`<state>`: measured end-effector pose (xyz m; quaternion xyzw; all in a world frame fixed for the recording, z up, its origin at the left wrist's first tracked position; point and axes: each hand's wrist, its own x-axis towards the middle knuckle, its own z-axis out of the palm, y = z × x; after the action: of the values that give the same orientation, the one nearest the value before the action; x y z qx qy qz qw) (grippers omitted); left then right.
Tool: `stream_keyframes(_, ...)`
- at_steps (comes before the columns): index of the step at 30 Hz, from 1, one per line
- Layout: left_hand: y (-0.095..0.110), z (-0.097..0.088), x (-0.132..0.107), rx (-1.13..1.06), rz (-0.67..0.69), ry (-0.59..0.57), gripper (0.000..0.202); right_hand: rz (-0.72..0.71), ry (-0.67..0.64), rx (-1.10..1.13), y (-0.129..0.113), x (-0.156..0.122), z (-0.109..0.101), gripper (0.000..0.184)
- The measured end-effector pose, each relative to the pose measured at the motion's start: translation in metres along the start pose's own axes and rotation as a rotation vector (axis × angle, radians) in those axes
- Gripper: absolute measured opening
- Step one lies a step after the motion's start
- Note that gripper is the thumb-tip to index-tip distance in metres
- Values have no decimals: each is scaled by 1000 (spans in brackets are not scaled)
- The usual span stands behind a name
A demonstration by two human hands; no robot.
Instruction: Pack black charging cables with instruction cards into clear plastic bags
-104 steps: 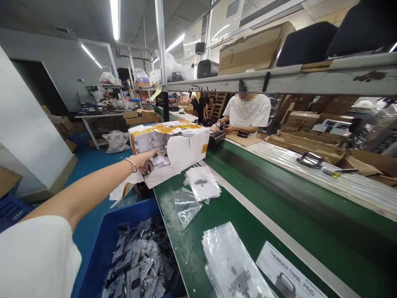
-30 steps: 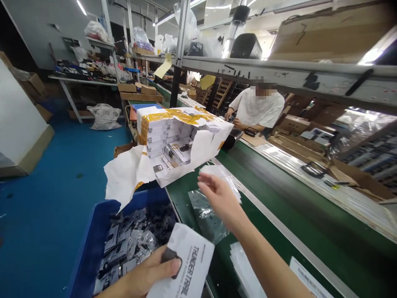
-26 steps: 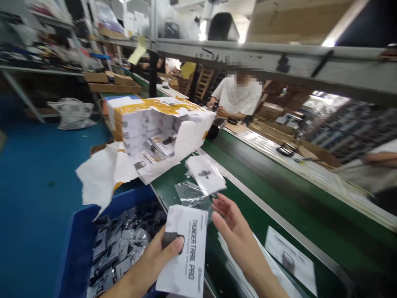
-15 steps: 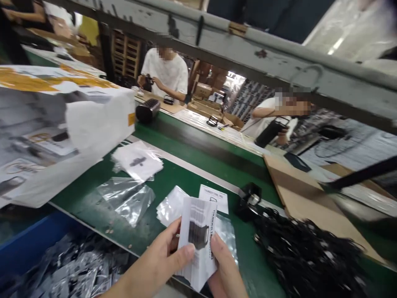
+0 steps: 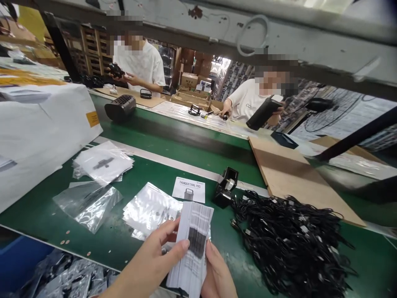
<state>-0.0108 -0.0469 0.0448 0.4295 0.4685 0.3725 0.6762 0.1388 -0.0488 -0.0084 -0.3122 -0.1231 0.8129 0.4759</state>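
Holding a stack of leaflets (image 5: pixel 196 242) tilted over the near edge of the green bench (image 5: pixel 37 211), you had both hands closed on it. Your left hand (image 5: pixel 156 250) gripped the left side, its thumb on the printed face; your right hand (image 5: pixel 218 271) steadied the right edge, seemingly to keep the spread sheets together. Just beyond, a single printed card (image 5: pixel 189 189) lay face up beside flat clear bags (image 5: pixel 151 207), perhaps for easy reach. To the right was a heap of black cables (image 5: pixel 297 244), loose on the bench. Below the bench edge at lower left, a blue bin (image 5: pixel 21 256) held plastic-wrapped pieces (image 5: pixel 71 277), too blurred to identify. A white-wrapped package (image 5: pixel 56 118) stood at left, its contents mostly hidden.
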Motion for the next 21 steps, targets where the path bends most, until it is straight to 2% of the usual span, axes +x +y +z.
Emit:
stream_keyframes(8, 11, 31, 14, 167, -19, -43, 39, -34, 22, 94, -16, -11, -18, 30)
stream_keyframes(13, 12, 38, 15, 253, 28, -45, 36, -44, 43, 86, -16, -12, -24, 31)
stream_keyframes(17, 9, 37, 15, 298, 57, -2, 37, -50, 23, 102, -13, -11, -27, 28)
stream_keyframes(21, 6, 39, 13, 141, 63, 139, 59, -42, 16, 105, -11, -11, -28, 27)
